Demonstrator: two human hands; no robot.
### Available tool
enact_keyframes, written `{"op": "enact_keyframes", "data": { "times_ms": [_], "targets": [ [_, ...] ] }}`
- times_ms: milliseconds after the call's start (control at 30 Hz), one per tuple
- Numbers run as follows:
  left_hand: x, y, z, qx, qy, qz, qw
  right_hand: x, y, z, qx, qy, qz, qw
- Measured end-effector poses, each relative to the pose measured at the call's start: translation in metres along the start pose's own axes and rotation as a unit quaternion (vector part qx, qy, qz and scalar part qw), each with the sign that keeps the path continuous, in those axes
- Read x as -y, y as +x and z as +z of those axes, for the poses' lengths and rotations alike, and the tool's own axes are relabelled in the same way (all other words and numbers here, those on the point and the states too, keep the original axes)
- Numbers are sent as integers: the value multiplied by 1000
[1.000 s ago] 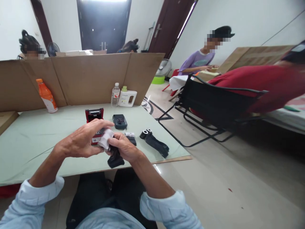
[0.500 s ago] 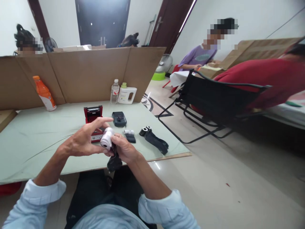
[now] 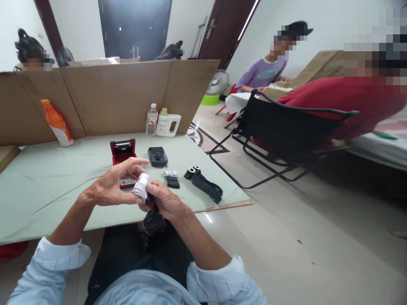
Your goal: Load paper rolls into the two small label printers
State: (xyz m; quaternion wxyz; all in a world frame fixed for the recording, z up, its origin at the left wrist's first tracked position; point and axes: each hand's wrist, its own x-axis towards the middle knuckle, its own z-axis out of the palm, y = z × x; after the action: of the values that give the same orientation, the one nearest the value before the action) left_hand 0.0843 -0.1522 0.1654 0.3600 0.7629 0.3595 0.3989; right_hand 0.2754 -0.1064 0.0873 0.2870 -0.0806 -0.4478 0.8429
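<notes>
A white paper roll (image 3: pixel 141 187) is between my two hands, just above the table's front edge. My left hand (image 3: pixel 112 184) cups it from the left, thumb under its lower end and fingers curved above. From the right, my right hand (image 3: pixel 168 200) pinches the roll's side. A dark strip (image 3: pixel 154 222) hangs below the right fingers over my lap; its upper part is hidden. Behind my left hand stands a red printer (image 3: pixel 123 153) with its lid up, partly covered by the hand. The black device (image 3: pixel 157 156) lies to its right.
A small white roll with a black strip (image 3: pixel 172 181) and black strips on rolls (image 3: pixel 206 185) lie at right on the table (image 3: pixel 79 169). Bottles (image 3: pixel 57 123), (image 3: pixel 151 120) and a white jug (image 3: pixel 168 124) stand by the cardboard screen (image 3: pixel 121 93). People sit nearby; a black chair (image 3: pixel 286 123) is at right.
The white roll has turned slightly in my hands, so its dark core hole no longer shows. The dark strip hangs a little wider. The person in red has shifted.
</notes>
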Motion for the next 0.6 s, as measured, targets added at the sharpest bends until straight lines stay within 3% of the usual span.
{"op": "enact_keyframes", "data": {
  "times_ms": [100,267,300,400,467,533,600],
  "targets": [
    [3,-4,6,-5,25,7,1000,-5,2,4,-8,7,-2,1000],
    [30,-12,37,-137,-110,37,984,-14,7,8,-18,49,-62,997],
    [30,-12,37,-141,-110,39,983,-13,6,5,-19,42,-55,997],
    [17,-12,24,-36,30,22,999,-6,0,-7,-32,-45,18,998],
    [6,-12,14,28,157,10,987,-4,-3,-14,-53,-117,50,990],
    [3,-14,13,31,214,20,976,-9,-4,-15,-56,-127,39,990],
    [11,-16,20,-11,176,44,983,-17,-3,-12,-33,-65,4,997]
  ]
}}
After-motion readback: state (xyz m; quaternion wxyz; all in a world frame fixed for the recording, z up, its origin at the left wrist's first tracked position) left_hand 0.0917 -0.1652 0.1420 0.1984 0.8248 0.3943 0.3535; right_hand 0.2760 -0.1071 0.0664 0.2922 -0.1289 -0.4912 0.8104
